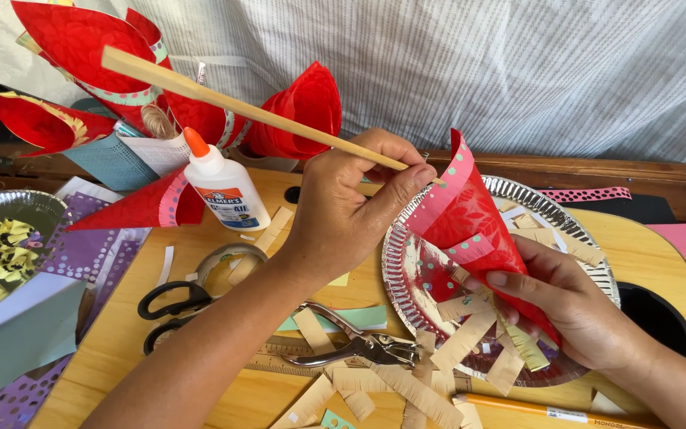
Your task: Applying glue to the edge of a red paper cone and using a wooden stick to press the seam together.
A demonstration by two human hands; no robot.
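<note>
Red paper cone (pixel 478 230) is sitting over the silver paper plate (pixel 406 278): light, crushable. Your right hand (pixel 573 306) is pinching its lower edge; keep gripping lightly there. Left hand (pixel 351 210) is pinching the stiff wooden stick (pixel 224 99), tip entering the cone's mouth.

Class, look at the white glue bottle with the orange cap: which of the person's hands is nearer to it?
The left hand, holding a wooden stick, is just right of the glue bottle. The right hand is farther right, holding a red paper cone over the silver plate.
</note>
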